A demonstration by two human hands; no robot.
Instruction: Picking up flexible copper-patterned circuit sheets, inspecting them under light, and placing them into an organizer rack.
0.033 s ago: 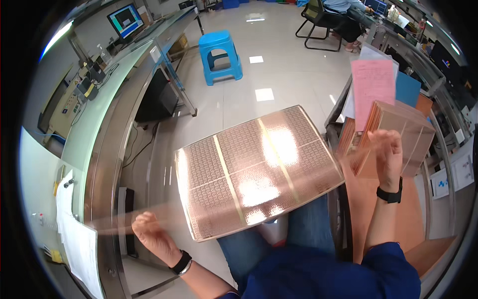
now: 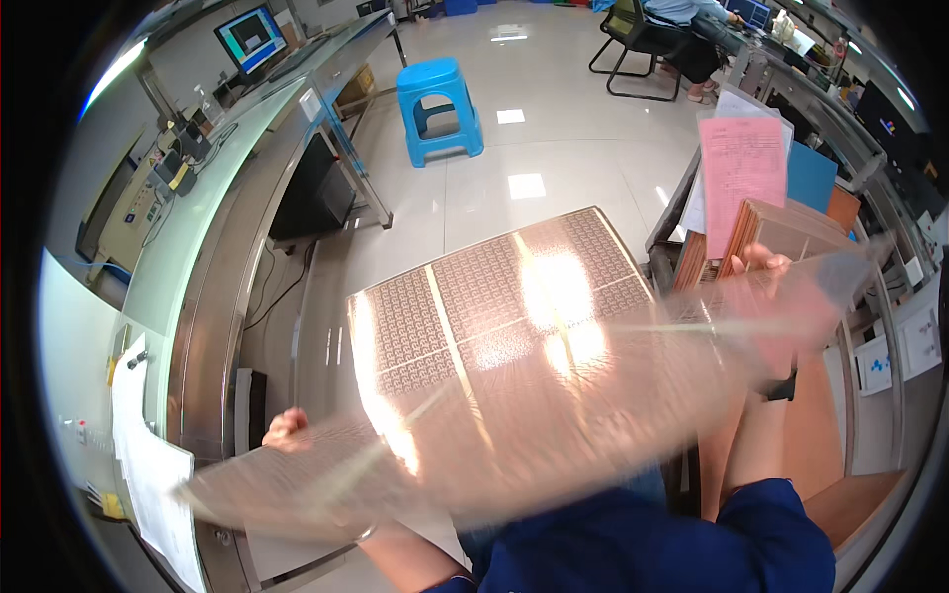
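A thin, bowed sheet (image 2: 583,425), see-through and smeared by motion, stretches in front of me from lower left to upper right. My left hand (image 2: 287,432) is closed at its left side, fingers curled over the far edge. At its upper right, my right hand (image 2: 763,263) pinches the far edge, partly veiled by the sheet. Underneath lies a rectangular copper-coloured panel (image 2: 474,287) with fine repeated patterns, pale cross strips and bright glare. The sheet covers the panel's near part. Whether a single panel or several lie there, I cannot tell.
To my right, a stack of copper-coloured panels (image 2: 781,229) stands by a pink paper (image 2: 741,178) and a blue sheet (image 2: 813,178). A long bench (image 2: 213,188) runs along the left. Ahead stand a blue stool (image 2: 440,111) and a person seated on a chair (image 2: 638,49).
The sheet now spreads broadly over the panel's near part and my forearms; before, only faint streaks showed beside my hands. My right hand has shifted slightly up.
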